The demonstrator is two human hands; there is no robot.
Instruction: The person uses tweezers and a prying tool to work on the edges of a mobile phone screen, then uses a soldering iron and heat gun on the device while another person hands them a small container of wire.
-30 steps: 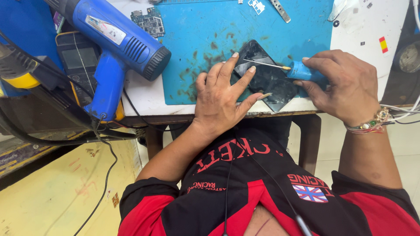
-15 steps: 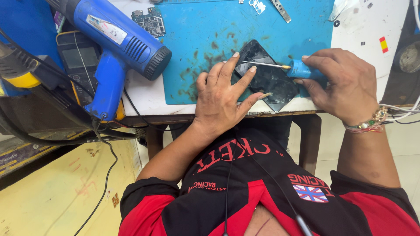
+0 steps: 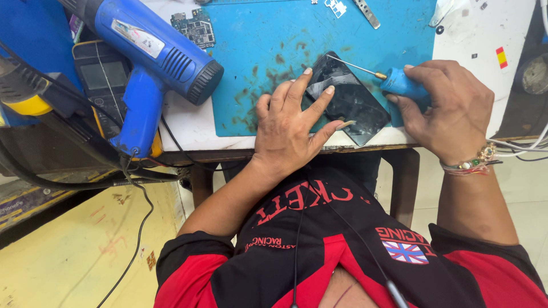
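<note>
A black phone (image 3: 355, 102) lies slanted on a stained blue work mat (image 3: 274, 40) near the table's front edge. My left hand (image 3: 288, 128) rests on the mat with its fingertips pressing down on the phone's left side. My right hand (image 3: 448, 108) grips a blue-handled screwdriver (image 3: 399, 82). Its thin metal shaft reaches left, with the tip at the phone's top corner.
A blue heat gun (image 3: 151, 54) stands at the left on the white table (image 3: 188, 122), with a dark meter (image 3: 103, 77) behind it. A small circuit board (image 3: 194, 25) lies at the mat's upper left. Metal parts (image 3: 365, 11) lie at the top. Cables hang off the table's left.
</note>
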